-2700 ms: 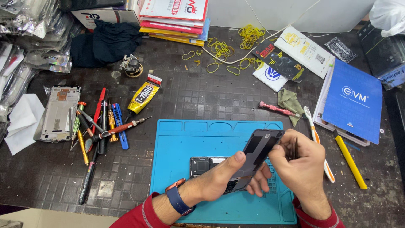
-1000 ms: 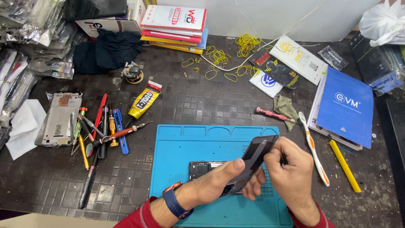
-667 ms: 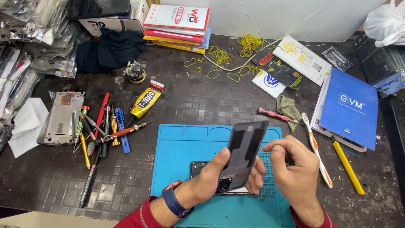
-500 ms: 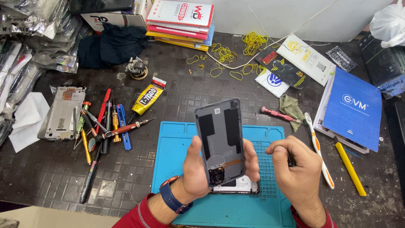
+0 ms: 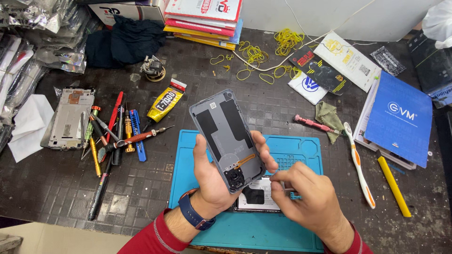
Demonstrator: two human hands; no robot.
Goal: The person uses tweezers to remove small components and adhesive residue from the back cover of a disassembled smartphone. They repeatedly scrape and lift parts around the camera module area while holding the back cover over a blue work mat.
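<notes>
Already lifted free, the grey back cover (image 5: 229, 139) is clamped in the left hand (image 5: 214, 176), while the right hand (image 5: 308, 200), fingers pinched together, works the opened phone (image 5: 256, 197) lying on the blue mat (image 5: 301, 150).

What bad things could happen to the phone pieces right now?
The left hand holds the phone back cover up in the air by its edges, so it might slip and fall onto the blue mat. An orange ribbon strip lies bare on the cover's inner side; a finger could snag it. The right hand is at the opened phone body, where pressing hard might damage parts.
</notes>
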